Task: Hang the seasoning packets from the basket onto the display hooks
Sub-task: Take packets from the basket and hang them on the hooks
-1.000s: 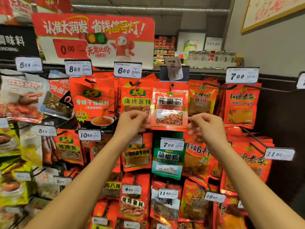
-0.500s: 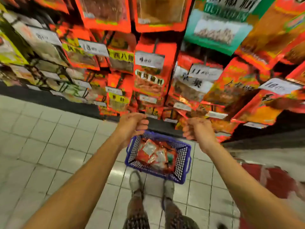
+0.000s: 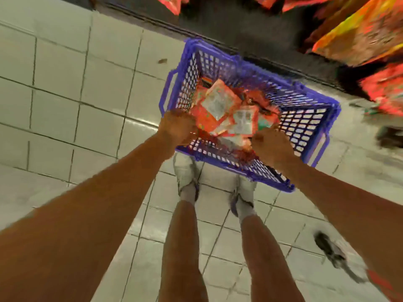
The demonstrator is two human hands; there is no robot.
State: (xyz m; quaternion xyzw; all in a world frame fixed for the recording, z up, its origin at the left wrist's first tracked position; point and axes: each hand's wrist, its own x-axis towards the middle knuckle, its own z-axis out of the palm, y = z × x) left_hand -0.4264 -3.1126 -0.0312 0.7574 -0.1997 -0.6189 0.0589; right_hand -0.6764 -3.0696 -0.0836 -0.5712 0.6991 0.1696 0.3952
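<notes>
A blue plastic basket stands on the tiled floor just in front of my feet. Several red seasoning packets lie loose inside it, some showing white back labels. My left hand is curled at the basket's near-left corner, right beside a red packet. My right hand hovers over the near-right part, fingers pointing down at the packets. Motion blur hides whether either hand grips anything.
Hanging orange and red packets of the display show at the top right, above the dark shelf base. My shoes stand against the basket's near side. A dark blurred object lies on the floor at lower right.
I let go of the packet hung on its hook, the view dropped from the display to the floor, and both hands came down into the basket.
</notes>
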